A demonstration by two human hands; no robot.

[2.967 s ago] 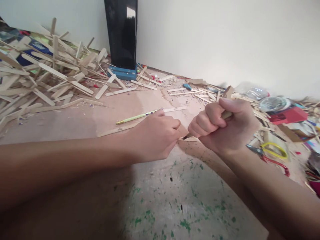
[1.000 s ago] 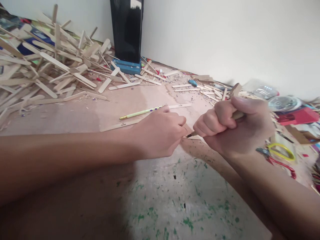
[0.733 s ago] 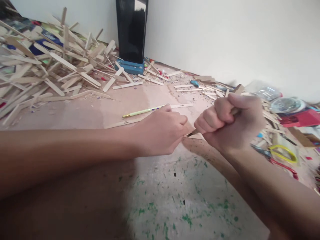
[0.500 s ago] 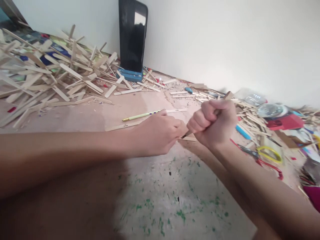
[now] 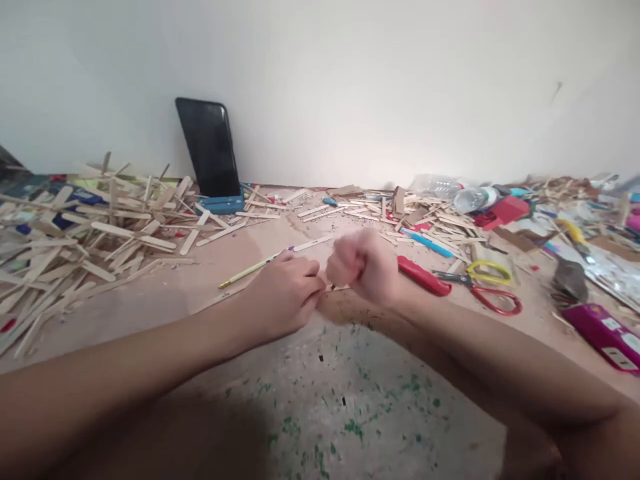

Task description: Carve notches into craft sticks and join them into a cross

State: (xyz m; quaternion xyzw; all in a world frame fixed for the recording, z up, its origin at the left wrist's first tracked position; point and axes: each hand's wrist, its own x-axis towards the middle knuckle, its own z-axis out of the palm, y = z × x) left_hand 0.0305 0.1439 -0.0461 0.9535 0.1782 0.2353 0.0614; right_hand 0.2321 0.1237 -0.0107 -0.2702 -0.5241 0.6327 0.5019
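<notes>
My left hand presses on the table with fingers curled over a wooden craft stick. One end of that stick shows left of the wrist; the middle lies under the hand. Close by on the right, my right hand is a fist, blurred by motion. A small dark tip shows below it, by the left fingertips; it belongs to a thin pointed tool, mostly hidden in the fist. Just beyond my left hand lie a yellow-green pencil and another craft stick.
Craft sticks heap up at the left. A black phone leans in a blue stand against the wall. To the right are a red-handled item, scissors, a blue pen-like item, a plastic bottle and a magenta box.
The view has levelled and swung right, so the phone sits farther left and lower. My right fist still works beside the left hand, now blurred; the red-handled item has come into view.
</notes>
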